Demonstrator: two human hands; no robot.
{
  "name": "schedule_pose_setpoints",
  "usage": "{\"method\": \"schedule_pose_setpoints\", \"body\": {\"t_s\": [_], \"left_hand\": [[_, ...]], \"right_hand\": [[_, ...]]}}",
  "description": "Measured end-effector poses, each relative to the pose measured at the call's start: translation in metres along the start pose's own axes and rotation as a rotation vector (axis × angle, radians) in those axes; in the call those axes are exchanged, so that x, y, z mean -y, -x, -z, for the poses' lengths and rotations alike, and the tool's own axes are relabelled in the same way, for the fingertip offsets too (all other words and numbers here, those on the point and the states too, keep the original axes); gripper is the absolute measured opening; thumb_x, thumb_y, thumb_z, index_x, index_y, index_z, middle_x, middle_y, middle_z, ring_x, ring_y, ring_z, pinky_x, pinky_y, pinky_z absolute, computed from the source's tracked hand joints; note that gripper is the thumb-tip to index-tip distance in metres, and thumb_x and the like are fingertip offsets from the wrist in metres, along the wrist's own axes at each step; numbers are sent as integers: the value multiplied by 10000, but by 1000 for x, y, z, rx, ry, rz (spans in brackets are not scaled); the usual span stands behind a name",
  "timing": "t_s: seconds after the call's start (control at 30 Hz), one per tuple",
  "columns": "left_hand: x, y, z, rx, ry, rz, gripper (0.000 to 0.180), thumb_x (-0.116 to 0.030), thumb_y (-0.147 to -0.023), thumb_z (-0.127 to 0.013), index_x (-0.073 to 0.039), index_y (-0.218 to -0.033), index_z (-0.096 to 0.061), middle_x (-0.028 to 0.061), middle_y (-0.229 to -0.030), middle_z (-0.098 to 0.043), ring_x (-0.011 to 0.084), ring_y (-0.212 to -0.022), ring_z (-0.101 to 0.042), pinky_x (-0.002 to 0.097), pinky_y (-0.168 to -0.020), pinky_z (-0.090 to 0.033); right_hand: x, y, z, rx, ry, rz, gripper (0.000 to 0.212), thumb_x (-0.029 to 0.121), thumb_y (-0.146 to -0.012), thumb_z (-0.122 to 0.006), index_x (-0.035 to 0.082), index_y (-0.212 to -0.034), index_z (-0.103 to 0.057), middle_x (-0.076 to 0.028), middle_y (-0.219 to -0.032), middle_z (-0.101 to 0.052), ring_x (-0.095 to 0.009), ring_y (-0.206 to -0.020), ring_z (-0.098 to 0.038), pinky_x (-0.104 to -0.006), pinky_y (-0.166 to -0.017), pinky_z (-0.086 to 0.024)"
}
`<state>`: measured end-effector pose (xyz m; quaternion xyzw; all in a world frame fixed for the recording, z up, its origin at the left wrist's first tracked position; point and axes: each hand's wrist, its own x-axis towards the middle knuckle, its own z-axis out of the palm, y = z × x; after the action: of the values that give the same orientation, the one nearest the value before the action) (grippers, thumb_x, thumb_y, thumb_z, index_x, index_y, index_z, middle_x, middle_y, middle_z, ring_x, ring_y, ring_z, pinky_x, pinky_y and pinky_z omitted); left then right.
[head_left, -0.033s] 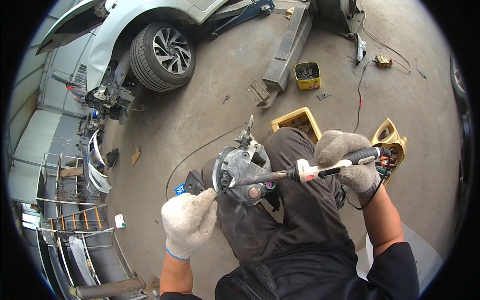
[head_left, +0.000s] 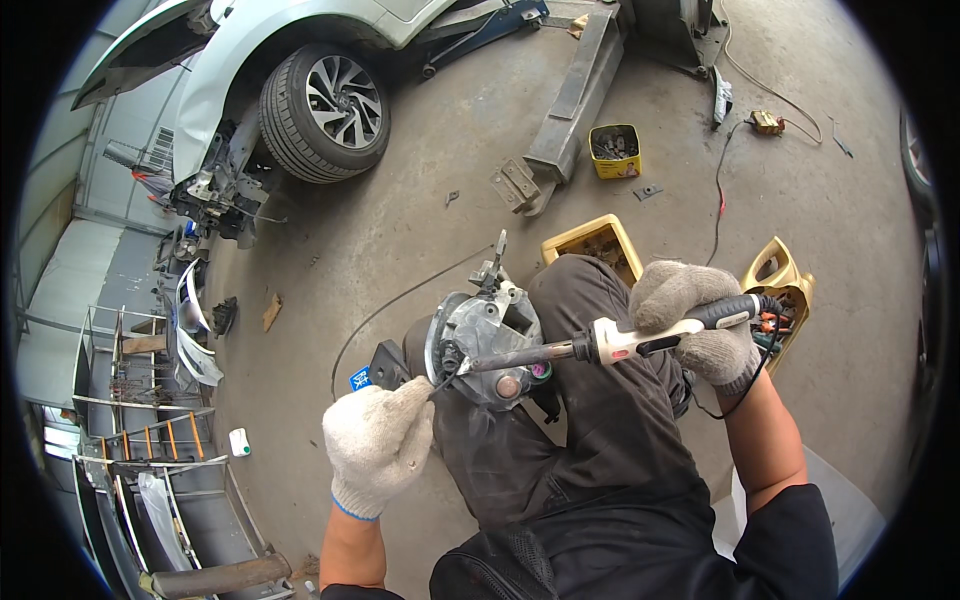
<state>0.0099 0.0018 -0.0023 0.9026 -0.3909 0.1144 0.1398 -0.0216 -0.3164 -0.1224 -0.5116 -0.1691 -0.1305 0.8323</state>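
Observation:
A grey plastic car headlight point(head_left: 490, 335) rests across my lap, with brackets and a round copper-coloured spot on its back. My right hand point(head_left: 700, 325), in a knitted work glove, is closed around the handle of a white and black soldering iron point(head_left: 640, 342). Its long metal barrel points left, with the tip at the headlight's near left edge. My left hand point(head_left: 380, 440), also gloved, pinches a thin dark rod point(head_left: 445, 381) whose far end meets the iron's tip. Whether rod and tip touch cannot be made out.
Ahead stands a white car with its front wheel point(head_left: 325, 113) and stripped front end. A yellow tub of small parts point(head_left: 615, 152), a cut yellow container point(head_left: 592, 245) and a yellow jug of tools point(head_left: 780, 290) sit on the floor. Metal racks point(head_left: 150, 430) line the left.

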Motion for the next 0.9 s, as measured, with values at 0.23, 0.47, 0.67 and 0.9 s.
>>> {"method": "schedule_pose_setpoints", "body": {"t_s": [0.23,0.47,0.67,0.9], "left_hand": [[0,0,1,4,1,-2,310,35,-665,-747,-32,-968,-739,75,-659,-630,240,-514,-581,346,-507,-453],[2,0,1,8,-1,-28,327,34,-661,-750,-27,-981,-734,73,-632,-613,237,-505,-574,346,-504,-451],[4,0,1,9,5,-48,339,33,-661,-754,-28,-994,-731,63,-607,-584,235,-503,-571,345,-499,-444],[5,-1,0,14,4,-53,337,32,-660,-758,-32,-990,-732,63,-614,-586,235,-508,-573,343,-499,-442]], "right_hand": [[-2,0,4,39,28,16,335,289,-775,-804,18,-954,-723,-142,-906,-712,-253,-807,-660,-374,-750,-519],[-5,2,4,20,34,19,349,291,-761,-811,15,-959,-725,-139,-909,-713,-248,-807,-653,-373,-751,-516],[-7,2,6,32,15,25,342,279,-764,-811,15,-964,-727,-135,-912,-714,-241,-805,-650,-369,-745,-515],[-7,1,5,26,-3,23,354,310,-778,-820,18,-951,-721,-125,-892,-699,-236,-806,-641,-362,-738,-512]]}}
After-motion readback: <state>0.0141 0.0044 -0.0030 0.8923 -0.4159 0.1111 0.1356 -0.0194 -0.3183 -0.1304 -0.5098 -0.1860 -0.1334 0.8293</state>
